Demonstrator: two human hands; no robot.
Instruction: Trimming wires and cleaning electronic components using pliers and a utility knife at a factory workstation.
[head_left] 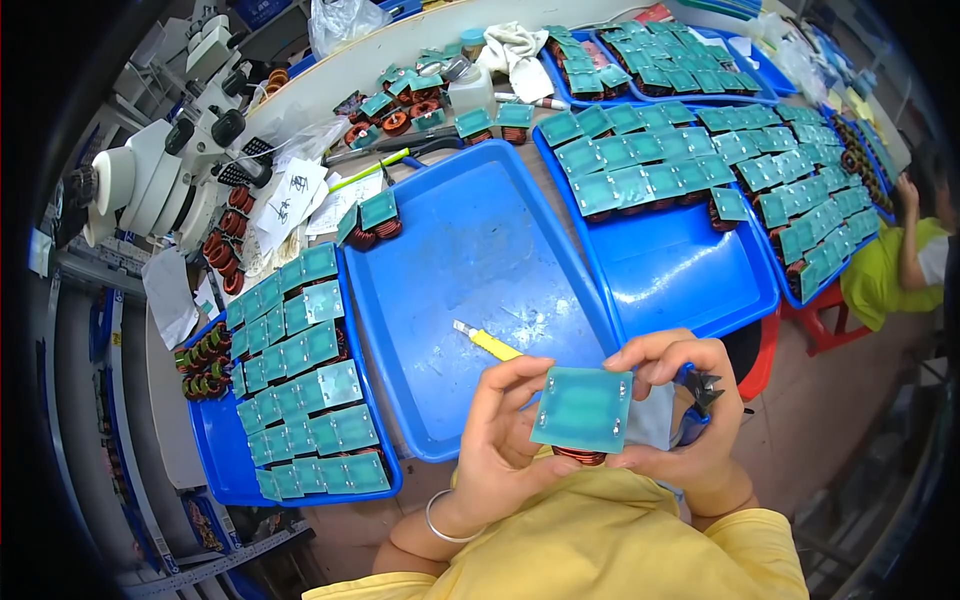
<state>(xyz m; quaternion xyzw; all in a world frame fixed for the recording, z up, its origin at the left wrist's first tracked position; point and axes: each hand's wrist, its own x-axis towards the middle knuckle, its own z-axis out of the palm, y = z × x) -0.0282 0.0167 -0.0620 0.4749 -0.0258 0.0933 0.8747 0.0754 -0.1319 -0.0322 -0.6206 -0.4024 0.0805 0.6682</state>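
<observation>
Between my two hands, close to my body, I hold a toroidal coil with a square green circuit board [581, 408] on it. The board faces up, and copper windings show below its near edge. My left hand [505, 425] grips its left side with fingers and thumb. On the right side, my right hand [690, 410] pinches the same piece. Blue-handled cutters [697, 398] are also tucked in my right hand, jaws pointing outward. Beyond my hands, a yellow utility knife [485, 340] lies in the blue middle tray [440, 250].
Rows of board-topped coils [310, 390] fill the left blue tray [225, 470]. More stand in the right blue tray [660, 270] and trays beyond. Microscopes [150, 175], loose coils [225, 240] and papers [290, 205] crowd the left. Another person [905, 250] sits at far right.
</observation>
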